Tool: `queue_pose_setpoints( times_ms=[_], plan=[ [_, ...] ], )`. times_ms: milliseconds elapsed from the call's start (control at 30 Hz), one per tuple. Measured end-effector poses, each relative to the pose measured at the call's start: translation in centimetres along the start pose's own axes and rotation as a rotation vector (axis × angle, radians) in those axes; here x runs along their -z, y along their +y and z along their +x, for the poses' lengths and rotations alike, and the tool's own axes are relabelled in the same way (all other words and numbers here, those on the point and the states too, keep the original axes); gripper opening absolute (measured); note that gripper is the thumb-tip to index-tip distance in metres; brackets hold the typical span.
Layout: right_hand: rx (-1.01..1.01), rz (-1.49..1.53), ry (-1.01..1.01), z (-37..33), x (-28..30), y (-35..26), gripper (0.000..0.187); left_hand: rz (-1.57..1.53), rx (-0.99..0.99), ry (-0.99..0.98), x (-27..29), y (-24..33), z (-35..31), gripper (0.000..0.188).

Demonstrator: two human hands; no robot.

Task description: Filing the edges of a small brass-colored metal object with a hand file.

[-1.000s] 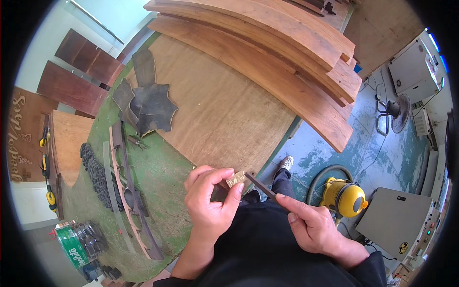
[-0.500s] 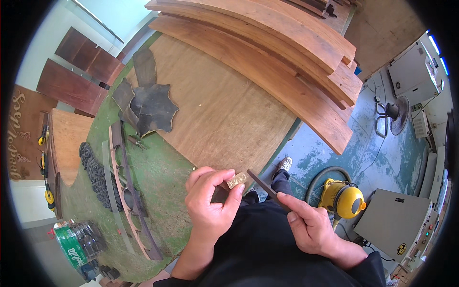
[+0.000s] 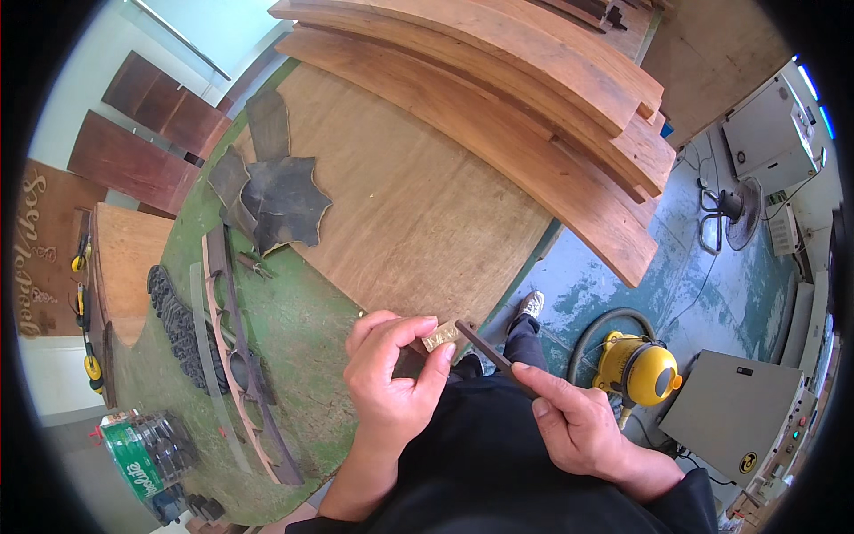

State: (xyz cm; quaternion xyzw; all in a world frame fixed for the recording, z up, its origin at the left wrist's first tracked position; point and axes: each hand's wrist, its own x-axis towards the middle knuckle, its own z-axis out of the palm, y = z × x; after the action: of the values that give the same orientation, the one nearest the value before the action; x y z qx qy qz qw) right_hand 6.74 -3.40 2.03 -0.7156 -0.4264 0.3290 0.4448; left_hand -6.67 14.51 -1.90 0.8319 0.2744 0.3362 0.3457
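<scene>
1. One small tan block (image 3: 440,335), near centre, pinched in the left hand (image 3: 389,372).
2. Right hand (image 3: 574,416) pinching a slim dark tool (image 3: 487,346), tip at the block.
3. Near left, I see a green-labelled clear container (image 3: 133,458); contents unidentifiable.

At six o'clock spreads a broad, loose, near-black cloth top (image 3: 480,463), its front plain with soft folds. Its wide, matching dark right sleeve (image 3: 685,507) shows between four and five o'clock, ending on the forearm; a sliver of black left sleeve (image 3: 313,527) shows near seven. The left hand (image 3: 391,374) and right hand (image 3: 574,418) are bare, as are both wrists. Toward four o'clock are a dark bluish-grey fabric trouser leg (image 3: 525,343) and a whitish, grey-mottled shoe with a rounded toe (image 3: 532,305), its finer details too small to tell.
</scene>
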Motion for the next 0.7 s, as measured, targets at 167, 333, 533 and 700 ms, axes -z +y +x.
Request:
queue_pose_setpoints(
  times_ms=[167, 333, 533, 700],
  plan=[
    [0.025, -0.035, 0.008, 0.1, -0.2, 0.1, 0.042, -0.007, 0.007, 0.003, 0.0, 0.2, 0.1, 0.030],
    [-0.031, -0.033, -0.033, 0.6, -0.5, -0.2, 0.045, -0.025, 0.055, 0.024, -0.1, 0.6, 0.3, 0.031],
    [0.020, 0.025, 0.010, 1.1, -1.5, 0.6, 0.044, -0.027, 0.061, 0.010, -0.1, 0.6, 0.2, 0.031],
    [0.038, 0.034, 0.009, 1.9, -1.7, 0.8, 0.044, -0.027, 0.064, 0.009, 0.0, 0.5, 0.1, 0.031]
  ],
)
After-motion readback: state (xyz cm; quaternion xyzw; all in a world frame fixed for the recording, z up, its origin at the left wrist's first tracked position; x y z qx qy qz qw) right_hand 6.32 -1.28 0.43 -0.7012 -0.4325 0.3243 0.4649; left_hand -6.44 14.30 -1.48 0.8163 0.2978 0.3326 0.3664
